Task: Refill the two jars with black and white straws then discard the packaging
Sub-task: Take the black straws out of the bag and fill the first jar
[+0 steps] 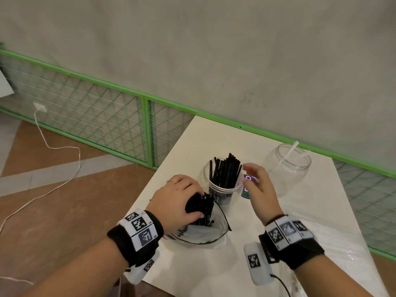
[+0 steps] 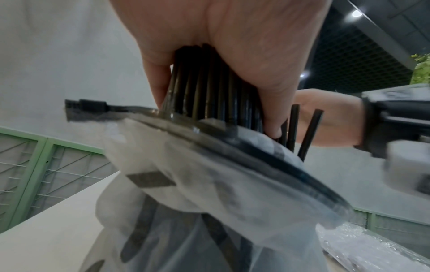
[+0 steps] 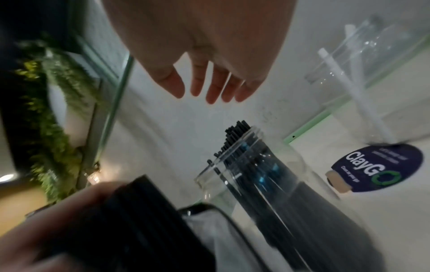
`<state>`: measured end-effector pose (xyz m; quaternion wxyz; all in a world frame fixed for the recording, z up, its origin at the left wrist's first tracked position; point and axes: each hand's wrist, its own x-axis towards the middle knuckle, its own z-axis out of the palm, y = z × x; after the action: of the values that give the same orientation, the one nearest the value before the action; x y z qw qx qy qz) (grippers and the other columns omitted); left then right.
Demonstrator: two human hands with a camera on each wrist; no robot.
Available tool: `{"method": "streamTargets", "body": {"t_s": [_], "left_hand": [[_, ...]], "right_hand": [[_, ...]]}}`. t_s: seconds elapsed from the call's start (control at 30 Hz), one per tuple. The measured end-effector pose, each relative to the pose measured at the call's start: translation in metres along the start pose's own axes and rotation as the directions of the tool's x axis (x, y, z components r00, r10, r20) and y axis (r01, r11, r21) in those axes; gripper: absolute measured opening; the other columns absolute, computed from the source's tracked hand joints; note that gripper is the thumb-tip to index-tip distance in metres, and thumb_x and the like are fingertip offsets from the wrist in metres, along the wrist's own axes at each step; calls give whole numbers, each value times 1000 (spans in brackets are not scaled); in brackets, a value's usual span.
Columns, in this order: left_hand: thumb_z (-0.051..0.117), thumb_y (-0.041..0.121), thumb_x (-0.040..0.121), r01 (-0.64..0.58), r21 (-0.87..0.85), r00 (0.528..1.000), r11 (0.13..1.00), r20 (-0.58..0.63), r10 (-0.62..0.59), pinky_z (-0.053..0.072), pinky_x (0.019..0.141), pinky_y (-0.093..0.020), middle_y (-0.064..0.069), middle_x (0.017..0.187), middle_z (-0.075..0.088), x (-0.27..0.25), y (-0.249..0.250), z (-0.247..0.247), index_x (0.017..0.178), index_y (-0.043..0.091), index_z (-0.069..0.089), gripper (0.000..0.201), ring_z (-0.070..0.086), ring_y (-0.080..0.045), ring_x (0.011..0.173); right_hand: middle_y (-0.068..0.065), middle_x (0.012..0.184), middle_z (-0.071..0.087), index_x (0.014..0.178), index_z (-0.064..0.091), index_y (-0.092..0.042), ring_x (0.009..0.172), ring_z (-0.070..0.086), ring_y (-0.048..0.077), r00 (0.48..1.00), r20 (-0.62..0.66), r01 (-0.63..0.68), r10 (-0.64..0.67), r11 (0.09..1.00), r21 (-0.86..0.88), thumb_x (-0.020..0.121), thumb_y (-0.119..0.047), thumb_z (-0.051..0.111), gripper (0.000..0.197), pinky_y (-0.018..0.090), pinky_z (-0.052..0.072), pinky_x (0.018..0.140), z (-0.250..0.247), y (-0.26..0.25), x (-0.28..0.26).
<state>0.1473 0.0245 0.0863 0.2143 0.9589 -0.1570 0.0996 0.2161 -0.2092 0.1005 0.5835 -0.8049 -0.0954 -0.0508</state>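
A clear jar (image 1: 222,185) holding several black straws (image 1: 225,170) stands mid-table; the same jar (image 3: 263,180) shows in the right wrist view. My left hand (image 1: 182,202) grips a bundle of black straws (image 1: 200,207) that sticks up out of a clear plastic bag (image 1: 203,234) with a black zip edge; the bundle (image 2: 209,88) and bag (image 2: 209,174) fill the left wrist view. My right hand (image 1: 257,187) hovers beside the jar with straight fingers (image 3: 209,86), holding nothing. A second clear jar (image 1: 287,166) with white straws (image 1: 289,155) stands at the back right.
A round purple sticker (image 1: 247,187) lies on the white table (image 1: 192,146) between the jars. Crinkled clear plastic (image 1: 342,243) covers the table's right side. A green mesh fence (image 1: 96,116) runs along the wall behind. A white cable (image 1: 53,146) trails over the floor at left.
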Motion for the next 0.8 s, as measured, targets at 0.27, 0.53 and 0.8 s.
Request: {"method": "streamTargets", "body": {"t_s": [0.27, 0.53, 0.8], "left_hand": [[57, 60, 68, -13, 1, 1000, 1000, -14, 13, 44, 90, -30, 19, 113, 55, 0, -5, -1, 106, 37, 56, 45, 41, -9, 116], [55, 61, 73, -37, 0, 999, 999, -3, 37, 44, 88, -28, 19, 113, 56, -3, 1, 0, 106, 35, 57, 42, 43, -9, 115], [57, 69, 73, -38, -176, 999, 984, 11, 41, 31, 97, -21, 17, 130, 47, -8, 7, -15, 127, 34, 47, 65, 36, -3, 122]], "right_hand": [[-21, 138, 42, 140, 28, -36, 126, 43, 2, 922, 384, 83, -45, 993, -82, 69, -37, 70, 83, 16, 40, 98, 16, -3, -83], [-18, 139, 44, 147, 18, -37, 128, 43, 0, 964, 264, -28, 43, 998, -57, 66, -23, 84, 106, 20, 39, 102, 61, 12, -89], [-3, 88, 71, 95, 65, -21, 83, 66, 8, 978, 107, -183, 180, 983, 11, 57, -41, 79, 45, 26, 53, 74, 71, 23, -71]]}}
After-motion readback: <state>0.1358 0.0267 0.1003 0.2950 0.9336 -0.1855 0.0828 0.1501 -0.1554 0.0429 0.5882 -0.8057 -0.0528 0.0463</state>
